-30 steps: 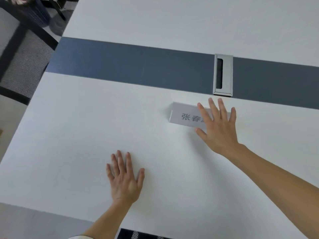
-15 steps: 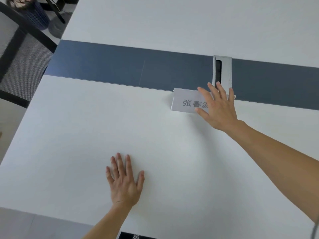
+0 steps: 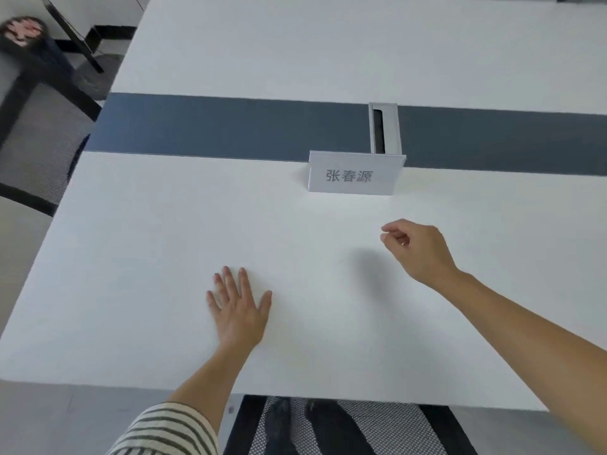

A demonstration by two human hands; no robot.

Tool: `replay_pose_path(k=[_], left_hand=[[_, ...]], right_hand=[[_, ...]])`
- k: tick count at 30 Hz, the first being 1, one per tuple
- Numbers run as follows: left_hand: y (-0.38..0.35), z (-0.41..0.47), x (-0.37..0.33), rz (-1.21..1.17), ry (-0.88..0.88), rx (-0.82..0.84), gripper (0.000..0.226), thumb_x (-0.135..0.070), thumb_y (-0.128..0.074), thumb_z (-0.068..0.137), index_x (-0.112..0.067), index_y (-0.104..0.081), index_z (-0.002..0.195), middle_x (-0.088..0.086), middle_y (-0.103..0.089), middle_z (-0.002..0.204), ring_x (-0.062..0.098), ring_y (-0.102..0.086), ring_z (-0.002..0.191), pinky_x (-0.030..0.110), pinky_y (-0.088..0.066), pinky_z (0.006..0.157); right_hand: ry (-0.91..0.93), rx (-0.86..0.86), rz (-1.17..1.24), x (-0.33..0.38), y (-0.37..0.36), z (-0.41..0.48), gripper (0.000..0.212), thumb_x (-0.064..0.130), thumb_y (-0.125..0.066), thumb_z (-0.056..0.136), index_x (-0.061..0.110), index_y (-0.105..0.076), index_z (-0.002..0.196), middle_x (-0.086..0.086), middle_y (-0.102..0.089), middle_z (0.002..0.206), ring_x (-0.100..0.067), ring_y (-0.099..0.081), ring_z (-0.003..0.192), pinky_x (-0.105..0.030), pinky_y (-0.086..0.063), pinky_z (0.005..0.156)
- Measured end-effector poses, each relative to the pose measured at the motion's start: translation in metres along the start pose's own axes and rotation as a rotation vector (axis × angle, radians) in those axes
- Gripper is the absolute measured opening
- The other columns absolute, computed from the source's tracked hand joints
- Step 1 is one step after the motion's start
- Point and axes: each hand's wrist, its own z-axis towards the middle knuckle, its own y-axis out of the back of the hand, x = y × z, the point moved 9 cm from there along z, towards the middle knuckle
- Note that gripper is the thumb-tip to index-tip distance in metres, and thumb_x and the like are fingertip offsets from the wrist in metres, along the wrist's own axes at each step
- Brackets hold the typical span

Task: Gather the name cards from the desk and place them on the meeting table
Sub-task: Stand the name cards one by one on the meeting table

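Note:
A white folded name card with grey printed characters stands upright on the white meeting table, at the near edge of the table's dark blue strip. My right hand hovers nearer to me than the card, apart from it, with its fingers loosely curled and nothing in them. My left hand lies flat on the table with its fingers spread, holding nothing.
A silver cable hatch is set into the blue strip just behind the card. A black mesh chair stands off the table's left side. Another chair seat shows under the near table edge.
My right hand pushed the card away toward the blue strip, then let go and drew back toward me with its fingers curling. My left hand stayed flat.

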Motion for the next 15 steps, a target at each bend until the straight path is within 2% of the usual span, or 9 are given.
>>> replay_pose_path(k=[2,3,5,6,8,11,15], left_hand=[[0.017,-0.006,0.0,-0.076,-0.021,0.066,0.067,-0.049,-0.033,0.096,-0.015,-0.017,0.151,0.014,-0.005,0.162,0.032,-0.003,0.149,0.047,-0.013,0.118],[0.028,-0.014,-0.001,-0.154,-0.039,0.103,0.059,-0.043,-0.04,0.096,-0.015,-0.03,0.147,0.012,-0.02,0.159,0.03,-0.017,0.146,0.045,-0.023,0.115],[0.042,-0.039,-0.001,-0.378,-0.053,0.217,0.045,-0.036,-0.047,0.095,-0.015,-0.049,0.134,0.008,-0.051,0.138,0.027,-0.046,0.128,0.038,-0.038,0.103],[0.047,-0.058,-0.002,-0.471,-0.065,0.289,0.041,-0.035,-0.05,0.094,-0.016,-0.054,0.13,0.007,-0.059,0.126,0.025,-0.053,0.117,0.036,-0.042,0.098],[0.054,-0.101,-0.006,-0.538,-0.149,0.404,0.037,-0.037,-0.053,0.093,-0.017,-0.059,0.124,0.004,-0.064,0.112,0.022,-0.06,0.104,0.036,-0.045,0.092],[0.058,-0.165,-0.003,-0.612,-0.254,0.504,0.028,-0.036,-0.053,0.093,-0.023,-0.06,0.117,0.002,-0.068,0.105,0.016,-0.065,0.096,0.033,-0.051,0.085],[0.053,-0.225,0.008,-0.76,-0.212,0.529,0.019,-0.026,-0.055,0.095,-0.016,-0.065,0.108,0.006,-0.072,0.098,0.022,-0.067,0.09,0.029,-0.052,0.076]], right_hand=[[-0.101,0.006,0.094,-0.021,0.001,-0.051,0.016,0.026,-0.063,0.089,0.02,-0.071,0.101,0.008,-0.071,0.086,-0.011,-0.066,0.081,-0.028,-0.051,0.08],[-0.153,0.003,0.142,-0.032,0.001,-0.078,0.014,0.026,-0.063,0.089,0.021,-0.07,0.1,0.007,-0.071,0.087,-0.011,-0.067,0.083,-0.028,-0.05,0.079],[-0.246,-0.015,0.223,-0.051,0.001,-0.136,0.014,0.025,-0.064,0.088,0.021,-0.071,0.1,0.006,-0.072,0.089,-0.013,-0.068,0.087,-0.029,-0.052,0.081],[-0.285,-0.029,0.258,-0.058,0.001,-0.166,0.014,0.025,-0.065,0.088,0.022,-0.071,0.1,0.005,-0.072,0.091,-0.014,-0.068,0.088,-0.03,-0.052,0.083],[-0.357,-0.061,0.333,-0.071,-0.001,-0.226,0.012,0.024,-0.065,0.088,0.023,-0.071,0.099,0.005,-0.073,0.092,-0.014,-0.07,0.089,-0.031,-0.053,0.084],[-0.465,-0.136,0.456,-0.082,0.002,-0.311,0.009,0.019,-0.066,0.088,0.023,-0.07,0.095,0.0,-0.076,0.086,-0.012,-0.073,0.081,-0.037,-0.057,0.082],[-0.612,-0.25,0.662,-0.101,0.012,-0.419,0.01,0.016,-0.063,0.09,0.017,-0.071,0.096,-0.003,-0.078,0.087,-0.013,-0.075,0.076,-0.034,-0.055,0.073]])
